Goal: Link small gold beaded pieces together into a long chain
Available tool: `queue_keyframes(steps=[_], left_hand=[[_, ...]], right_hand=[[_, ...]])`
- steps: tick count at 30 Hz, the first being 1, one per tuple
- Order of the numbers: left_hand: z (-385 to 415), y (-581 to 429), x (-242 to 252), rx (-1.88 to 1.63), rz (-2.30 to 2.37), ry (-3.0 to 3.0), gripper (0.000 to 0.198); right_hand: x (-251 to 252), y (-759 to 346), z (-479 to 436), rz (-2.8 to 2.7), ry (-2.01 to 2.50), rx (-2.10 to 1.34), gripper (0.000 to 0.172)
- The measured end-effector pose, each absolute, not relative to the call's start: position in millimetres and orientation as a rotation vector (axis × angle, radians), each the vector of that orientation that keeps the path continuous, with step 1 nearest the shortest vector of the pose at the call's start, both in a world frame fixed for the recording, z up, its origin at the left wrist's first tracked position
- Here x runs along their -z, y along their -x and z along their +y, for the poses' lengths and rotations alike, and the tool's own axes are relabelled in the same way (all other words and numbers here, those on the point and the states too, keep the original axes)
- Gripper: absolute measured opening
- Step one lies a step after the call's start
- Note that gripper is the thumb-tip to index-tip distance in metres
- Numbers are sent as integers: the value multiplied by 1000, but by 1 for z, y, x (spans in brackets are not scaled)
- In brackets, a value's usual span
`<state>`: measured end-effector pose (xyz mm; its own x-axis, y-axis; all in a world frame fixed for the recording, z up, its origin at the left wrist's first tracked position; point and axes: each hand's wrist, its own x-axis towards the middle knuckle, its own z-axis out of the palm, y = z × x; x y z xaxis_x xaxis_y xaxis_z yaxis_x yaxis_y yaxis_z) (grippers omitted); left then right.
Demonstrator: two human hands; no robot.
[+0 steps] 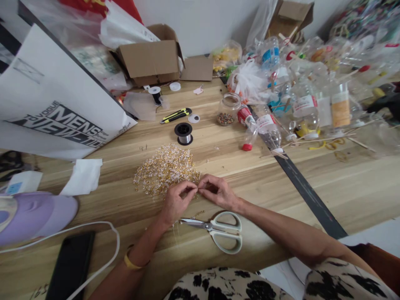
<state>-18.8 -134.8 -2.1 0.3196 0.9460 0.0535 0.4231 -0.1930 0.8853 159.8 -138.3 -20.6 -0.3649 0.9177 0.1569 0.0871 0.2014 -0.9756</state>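
Left hand (178, 203): thumb and forefinger pinched closed. Right hand (220, 193): same pinch, tips meeting the left's; item between them too small to tell. Pile of small gold and clear pieces (165, 168) just beyond left hand, spreading to its left. Scissors (207, 226) on near side of both hands. Wire spool (184, 139) farther out beyond left hand.
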Motion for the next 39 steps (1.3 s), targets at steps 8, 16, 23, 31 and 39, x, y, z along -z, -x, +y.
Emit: queue_keyframes(steps=[8,16,23,31,39], left_hand=[[-135,21,2,-789,1221,-1776,8],[-136,19,2,-801,1239,-1829,7],[-137,20,5,-840,1224,-1871,8],[-138,20,5,-927,1186,-1960,7],[-139,18,2,-945,1169,-2028,9]], right_hand=[[22,-160,-139,-1664,964,-1253,11],[21,-159,-138,-1672,947,-1250,12],[23,-160,-137,-1646,957,-1287,12],[26,-159,-138,-1556,986,-1400,16],[24,-157,-137,-1546,989,-1424,19]])
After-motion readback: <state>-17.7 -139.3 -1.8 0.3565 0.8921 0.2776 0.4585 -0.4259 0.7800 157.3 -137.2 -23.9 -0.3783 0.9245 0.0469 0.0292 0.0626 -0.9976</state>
